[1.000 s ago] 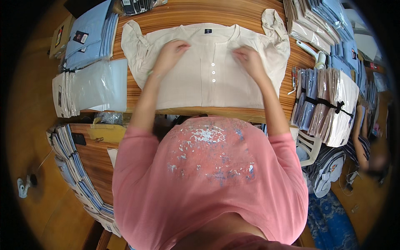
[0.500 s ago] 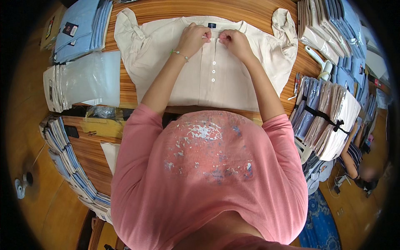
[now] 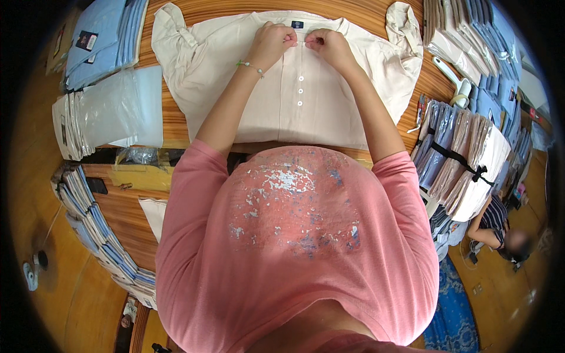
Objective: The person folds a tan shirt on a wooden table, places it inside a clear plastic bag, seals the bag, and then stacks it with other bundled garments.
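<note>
Two fingertip pinches by left hand [image 3: 272, 43] and right hand [image 3: 331, 47] on the neckline [image 3: 299, 36] of the beige shirt [image 3: 250, 115] spread across the wooden table [image 3: 175, 113]. Tug gently and evenly, keeping the buttons [image 3: 301, 91] in line.

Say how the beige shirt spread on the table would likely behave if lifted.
The beige shirt would probably sag floppily, as its sleeves lie in soft crumples. It seems likely light for its spread, since it lies thin and flat on the table.
</note>
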Tool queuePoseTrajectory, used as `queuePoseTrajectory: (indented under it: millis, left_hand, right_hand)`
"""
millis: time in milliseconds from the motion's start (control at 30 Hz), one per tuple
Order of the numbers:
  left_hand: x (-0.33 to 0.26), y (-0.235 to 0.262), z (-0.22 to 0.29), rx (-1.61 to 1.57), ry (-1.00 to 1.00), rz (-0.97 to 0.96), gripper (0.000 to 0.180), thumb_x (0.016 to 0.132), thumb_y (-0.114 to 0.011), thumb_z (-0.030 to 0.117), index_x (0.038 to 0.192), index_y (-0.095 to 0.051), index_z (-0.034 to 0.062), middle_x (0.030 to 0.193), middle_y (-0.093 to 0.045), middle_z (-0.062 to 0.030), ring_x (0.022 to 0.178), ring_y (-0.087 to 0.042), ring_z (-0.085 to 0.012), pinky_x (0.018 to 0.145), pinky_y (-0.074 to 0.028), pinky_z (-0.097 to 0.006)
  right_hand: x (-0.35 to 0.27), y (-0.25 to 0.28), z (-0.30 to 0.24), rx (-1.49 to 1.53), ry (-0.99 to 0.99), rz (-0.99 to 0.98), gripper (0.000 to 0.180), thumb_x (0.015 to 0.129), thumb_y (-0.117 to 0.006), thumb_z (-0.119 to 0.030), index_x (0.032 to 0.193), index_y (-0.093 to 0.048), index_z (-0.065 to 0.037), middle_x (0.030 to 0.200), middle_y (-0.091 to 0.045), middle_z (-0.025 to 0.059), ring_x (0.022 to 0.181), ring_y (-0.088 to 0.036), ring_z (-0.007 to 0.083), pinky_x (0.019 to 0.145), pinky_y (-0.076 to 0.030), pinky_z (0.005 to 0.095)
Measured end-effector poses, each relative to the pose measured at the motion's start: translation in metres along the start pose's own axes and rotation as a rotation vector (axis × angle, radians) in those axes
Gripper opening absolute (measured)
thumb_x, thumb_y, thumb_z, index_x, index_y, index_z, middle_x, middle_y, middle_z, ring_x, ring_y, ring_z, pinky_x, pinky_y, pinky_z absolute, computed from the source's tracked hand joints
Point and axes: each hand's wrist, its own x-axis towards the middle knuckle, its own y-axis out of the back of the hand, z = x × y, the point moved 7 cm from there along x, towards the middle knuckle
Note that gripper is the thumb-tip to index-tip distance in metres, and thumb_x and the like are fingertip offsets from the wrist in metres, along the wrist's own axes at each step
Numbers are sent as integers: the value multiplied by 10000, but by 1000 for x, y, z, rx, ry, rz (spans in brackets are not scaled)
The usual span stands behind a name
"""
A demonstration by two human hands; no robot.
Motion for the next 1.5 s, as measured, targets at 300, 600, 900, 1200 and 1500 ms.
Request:
queuePoseTrajectory:
  millis: [300, 600, 900, 1200, 1500]
  left_hand:
    - [1, -7, -7, -10, 32, -34, 145, 732, -688, 185, 819, -660, 73, 807, -626, -60, 820, -520, -245, 777, -427, -346]
    - [-57, 104, -70, 339, 201, 293, 345, 725, -708, 236, 994, -619, 39, 1055, -587, -147, 1020, -525, -317, 876, -412, -387]
    - [-64, 156, -103, 26, 407, 122, 252, 754, -684, 168, 947, -619, 20, 766, -629, -76, 701, -572, -157, 653, -436, -262]
    - [-12, 205, -30, -338, 128, -4, 198, 871, -589, 149, 1009, -589, 7, 796, -563, 12, 704, -500, -36, 595, -399, -172]
    - [154, 278, 197, -998, -614, 444, 62, 888, -480, 48, 946, -501, 55, 861, -572, -38, 760, -528, -115, 636, -440, -227]
  right_hand:
    - [0, -3, 1, -27, 25, 29, 132, 728, -658, -137, 841, -681, -74, 800, -655, 99, 703, -627, 234, 661, -492, 335]
    - [-52, 125, 47, -371, -39, 319, 378, 731, -678, -320, 1019, -639, -78, 994, -621, 133, 924, -589, 296, 793, -469, 373]
    - [-103, 175, 95, 4, -296, 67, 303, 728, -693, -206, 962, -599, -37, 738, -620, 67, 685, -574, 152, 649, -437, 270]
    - [-183, 236, -5, 427, -254, 278, 354, 812, -651, -218, 1090, -600, -4, 888, -628, 20, 786, -535, 82, 718, -424, 212]
    - [-311, 487, -130, 85, 478, 1391, 186, 846, -551, -10, 1025, -599, 9, 911, -628, 82, 771, -575, 117, 681, -461, 216]
